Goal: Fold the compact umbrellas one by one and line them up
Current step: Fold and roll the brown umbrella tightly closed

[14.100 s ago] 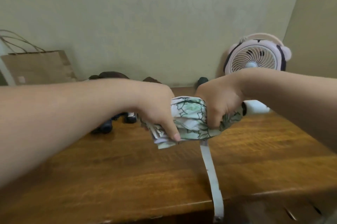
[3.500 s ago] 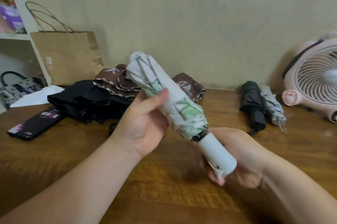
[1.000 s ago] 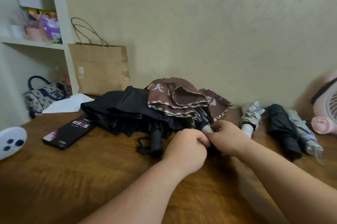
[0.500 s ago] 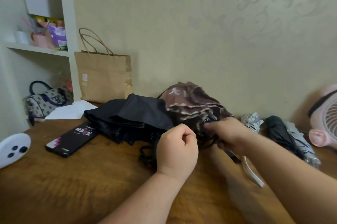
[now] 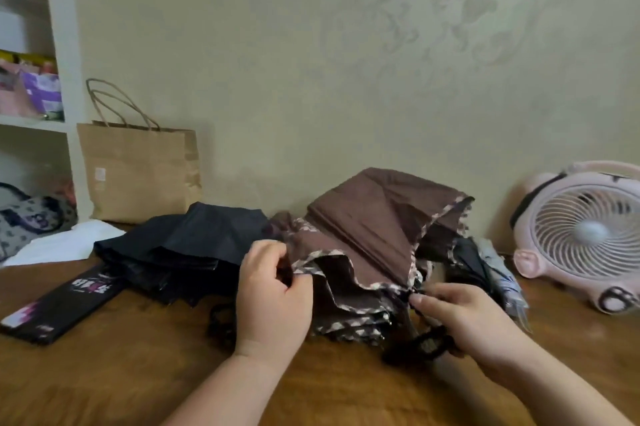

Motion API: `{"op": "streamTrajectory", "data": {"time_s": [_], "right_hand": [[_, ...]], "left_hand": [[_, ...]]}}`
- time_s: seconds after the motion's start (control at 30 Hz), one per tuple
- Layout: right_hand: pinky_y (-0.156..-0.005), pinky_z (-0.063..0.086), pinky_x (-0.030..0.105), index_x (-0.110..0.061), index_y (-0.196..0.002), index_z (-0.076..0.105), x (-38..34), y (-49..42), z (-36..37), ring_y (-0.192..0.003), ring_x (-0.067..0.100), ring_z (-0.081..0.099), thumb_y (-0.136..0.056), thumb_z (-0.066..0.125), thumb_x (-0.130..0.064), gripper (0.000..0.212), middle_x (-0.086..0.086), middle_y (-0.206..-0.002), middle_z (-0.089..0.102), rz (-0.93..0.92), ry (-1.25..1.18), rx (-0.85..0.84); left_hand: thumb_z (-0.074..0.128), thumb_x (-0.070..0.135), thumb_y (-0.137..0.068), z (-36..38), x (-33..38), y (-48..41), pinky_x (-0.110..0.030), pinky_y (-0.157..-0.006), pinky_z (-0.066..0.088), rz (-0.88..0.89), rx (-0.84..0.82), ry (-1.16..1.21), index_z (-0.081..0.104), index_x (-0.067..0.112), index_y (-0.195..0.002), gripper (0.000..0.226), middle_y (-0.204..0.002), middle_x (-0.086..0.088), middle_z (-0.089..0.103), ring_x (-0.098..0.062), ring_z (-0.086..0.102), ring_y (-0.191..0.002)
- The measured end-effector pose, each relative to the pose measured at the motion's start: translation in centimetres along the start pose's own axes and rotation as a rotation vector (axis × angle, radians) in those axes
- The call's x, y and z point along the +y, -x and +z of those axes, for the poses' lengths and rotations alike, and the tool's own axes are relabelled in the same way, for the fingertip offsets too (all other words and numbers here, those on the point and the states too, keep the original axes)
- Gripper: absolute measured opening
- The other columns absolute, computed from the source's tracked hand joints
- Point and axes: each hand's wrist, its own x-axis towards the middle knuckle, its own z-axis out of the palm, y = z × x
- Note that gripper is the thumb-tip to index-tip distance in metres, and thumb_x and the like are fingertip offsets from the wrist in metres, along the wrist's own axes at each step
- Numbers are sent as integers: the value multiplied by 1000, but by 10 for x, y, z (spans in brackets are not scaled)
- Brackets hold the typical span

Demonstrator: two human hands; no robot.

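The brown umbrella (image 5: 374, 228) sprawls half-collapsed between both hands. Left hand (image 5: 273, 290) pinches its checked hem (image 5: 332, 254) at the fingertips; right hand (image 5: 464, 318) is curled round the dark handle (image 5: 420, 346), thumb up by the hem. I'd smooth each pleat toward the right fingers (image 5: 426, 301) before rolling.

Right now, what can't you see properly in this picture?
Head view:
- Folded grey and black umbrellas: mostly hidden behind the brown fabric umbrella with checked trim.
- Pink round plastic fan: cut off by the right edge.
- Lettering on the flat black box: too blurred to read.
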Motion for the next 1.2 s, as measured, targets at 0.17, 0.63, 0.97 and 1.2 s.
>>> {"op": "streamTrajectory", "data": {"time_s": [0.17, 0.63, 0.97, 1.2], "right_hand": [[-56, 50, 20, -16, -105, 73, 23, 10, -3, -61, 10, 67, -90, 76, -31, 21, 5, -78, 76, -69, 122, 82], [-73, 54, 37, -21, -124, 68, 37, 2, -48, -93, 16, 62, -85, 75, -37, 43, -9, -103, 59, -739, 600, 416], [-75, 48, 39, -6, -109, 69, 34, -6, -61, -93, 23, 50, -76, 80, -4, 34, 5, -104, 57, -822, 594, 736], [-72, 49, 40, -19, -109, 67, 46, -7, -62, -93, 20, 52, -73, 83, -9, 41, -4, -101, 54, -628, 545, 640]], "left_hand": [[50, 0, -100, -9, 2, -8, -19, -74, 47, -169, 157, 278, 59, 16, -104, 19, -100, 3, 60, 5, 57, -81], [34, 65, -99, -13, 35, -11, -50, -103, 43, -564, -320, 1046, 62, 15, -138, 69, -135, -14, 67, -31, 64, -126], [88, 55, -54, -23, 49, -7, -45, -70, 63, -703, -546, 1159, 81, 12, -109, 70, -124, -19, 72, -37, 74, -105], [73, 17, -75, -18, 31, -7, -58, -92, 50, -766, -688, 692, 78, 6, -108, 35, -114, -28, 72, -52, 65, -110]]}}
